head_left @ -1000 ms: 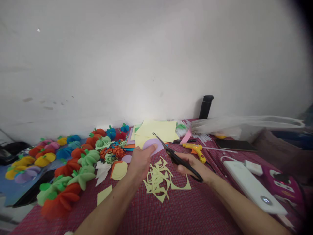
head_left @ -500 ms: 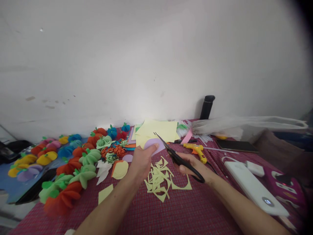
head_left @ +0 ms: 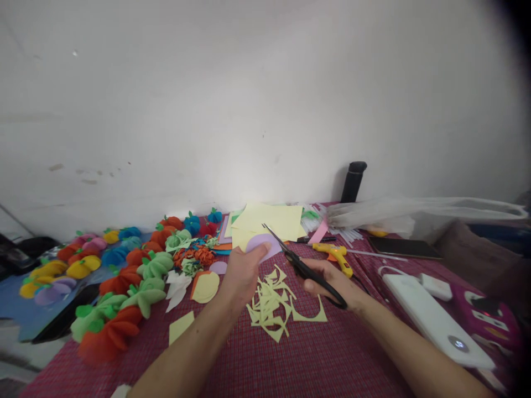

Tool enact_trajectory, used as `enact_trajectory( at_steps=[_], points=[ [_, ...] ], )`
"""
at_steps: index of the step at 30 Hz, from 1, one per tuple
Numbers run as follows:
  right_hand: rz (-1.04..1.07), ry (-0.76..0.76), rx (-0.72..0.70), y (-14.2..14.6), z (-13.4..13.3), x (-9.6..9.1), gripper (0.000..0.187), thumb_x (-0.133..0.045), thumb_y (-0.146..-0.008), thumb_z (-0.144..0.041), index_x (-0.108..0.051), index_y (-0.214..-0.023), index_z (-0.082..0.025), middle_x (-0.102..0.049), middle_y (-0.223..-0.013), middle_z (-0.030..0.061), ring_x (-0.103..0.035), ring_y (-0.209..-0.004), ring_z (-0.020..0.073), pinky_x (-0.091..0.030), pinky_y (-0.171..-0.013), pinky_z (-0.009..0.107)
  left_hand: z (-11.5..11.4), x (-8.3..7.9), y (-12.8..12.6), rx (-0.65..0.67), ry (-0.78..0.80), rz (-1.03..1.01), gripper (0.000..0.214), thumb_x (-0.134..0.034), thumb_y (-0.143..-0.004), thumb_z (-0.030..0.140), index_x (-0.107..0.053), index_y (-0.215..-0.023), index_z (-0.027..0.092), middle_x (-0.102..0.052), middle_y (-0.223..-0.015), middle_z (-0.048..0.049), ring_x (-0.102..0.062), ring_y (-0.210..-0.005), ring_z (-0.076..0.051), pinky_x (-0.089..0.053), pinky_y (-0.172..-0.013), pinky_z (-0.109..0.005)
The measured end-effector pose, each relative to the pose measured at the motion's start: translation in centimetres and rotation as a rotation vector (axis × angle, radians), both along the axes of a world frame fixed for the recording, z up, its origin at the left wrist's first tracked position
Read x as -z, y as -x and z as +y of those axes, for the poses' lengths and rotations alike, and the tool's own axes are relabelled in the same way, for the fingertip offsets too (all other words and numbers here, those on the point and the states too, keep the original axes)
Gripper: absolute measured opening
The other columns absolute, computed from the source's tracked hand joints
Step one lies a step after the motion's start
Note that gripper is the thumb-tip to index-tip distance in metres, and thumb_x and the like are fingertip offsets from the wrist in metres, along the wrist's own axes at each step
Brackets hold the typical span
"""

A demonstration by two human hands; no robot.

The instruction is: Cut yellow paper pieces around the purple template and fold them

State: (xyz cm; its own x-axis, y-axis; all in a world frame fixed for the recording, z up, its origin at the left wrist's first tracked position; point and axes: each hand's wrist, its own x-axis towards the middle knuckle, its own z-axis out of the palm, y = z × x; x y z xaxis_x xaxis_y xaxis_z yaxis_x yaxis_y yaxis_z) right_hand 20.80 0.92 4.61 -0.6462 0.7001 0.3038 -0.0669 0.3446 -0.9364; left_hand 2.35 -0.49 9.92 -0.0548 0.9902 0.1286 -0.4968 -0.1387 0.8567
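My left hand (head_left: pixel 244 269) pinches a piece of purple paper (head_left: pixel 269 243) with a rounded upper edge, the thumb lying on top of it. In my right hand (head_left: pixel 327 279) is a pair of black-handled scissors (head_left: pixel 301 265), its blades pointing up and left across the right side of the purple paper. Below the hands lies a heap of pale yellow paper scraps (head_left: pixel 271 304). Behind the purple paper are pale yellow sheets (head_left: pixel 269 220). Cut yellow rounds (head_left: pixel 206 287) and a small purple round (head_left: pixel 218 267) lie left of my left hand.
Colourful paper pumpkins (head_left: pixel 124 276) fill the left side. A yellow glue gun (head_left: pixel 336 253), a dark phone (head_left: pixel 404 247), a white power bank (head_left: pixel 435 318) and a magenta power strip (head_left: pixel 481 320) lie on the right. A black bottle (head_left: pixel 353 182) stands near the wall.
The whole view has shifted slightly, so things appear a little further right. Both hands keep their holds on the purple paper and the scissors; the scissor blades look slightly closer together.
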Motion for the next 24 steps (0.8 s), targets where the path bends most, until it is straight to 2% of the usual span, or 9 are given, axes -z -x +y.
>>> enact_trajectory(
  at_steps=[7, 12, 18, 24],
  points=[
    [-0.014, -0.033, -0.003, -0.1, 0.0, -0.1, 0.03, -0.057, -0.077, -0.045, -0.054, -0.085, -0.015, -0.038, -0.064, -0.0033, -0.03, -0.053, 0.0076, -0.022, -0.046, 0.02, -0.1, -0.2, 0.1, -0.011, 0.014, 0.016, 0.038, -0.068, -0.063, 0.017, -0.063, -0.1, 0.012, -0.07, -0.085, -0.0073, -0.064, -0.081, -0.02, -0.048, -0.076, -0.032],
    [-0.046, -0.01, -0.005, -0.4, 0.1, -0.2, 0.03, -0.058, -0.076, -0.043, -0.055, -0.09, -0.016, -0.036, -0.064, -0.0034, -0.027, -0.053, 0.0076, -0.02, -0.045, 0.019, -0.2, -0.2, 0.5, 0.032, 0.052, 0.024, 0.033, -0.069, -0.061, 0.018, -0.064, -0.093, 0.012, -0.07, -0.077, -0.0064, -0.065, -0.076, -0.02, -0.049, -0.072, -0.033],
    [-0.053, -0.046, -0.021, -0.7, 0.2, -0.5, 0.026, -0.058, -0.077, -0.041, -0.055, -0.086, -0.016, -0.037, -0.067, -0.0028, -0.03, -0.057, 0.0085, -0.024, -0.049, 0.02, -0.2, -0.2, 1.0, 0.037, 0.067, 0.071, 0.032, -0.071, -0.059, 0.021, -0.066, -0.089, 0.013, -0.07, -0.084, -0.0087, -0.065, -0.07, -0.02, -0.05, -0.068, -0.033],
    [-0.066, -0.037, -0.048, -0.9, 0.3, -0.6, 0.027, -0.058, -0.076, -0.041, -0.055, -0.087, -0.016, -0.035, -0.065, -0.0031, -0.028, -0.055, 0.0083, -0.022, -0.047, 0.02, -0.1, -0.3, 1.4, 0.058, 0.062, 0.127, 0.031, -0.071, -0.06, 0.022, -0.066, -0.09, 0.013, -0.07, -0.085, -0.0093, -0.065, -0.07, -0.021, -0.05, -0.067, -0.033]
  ],
)
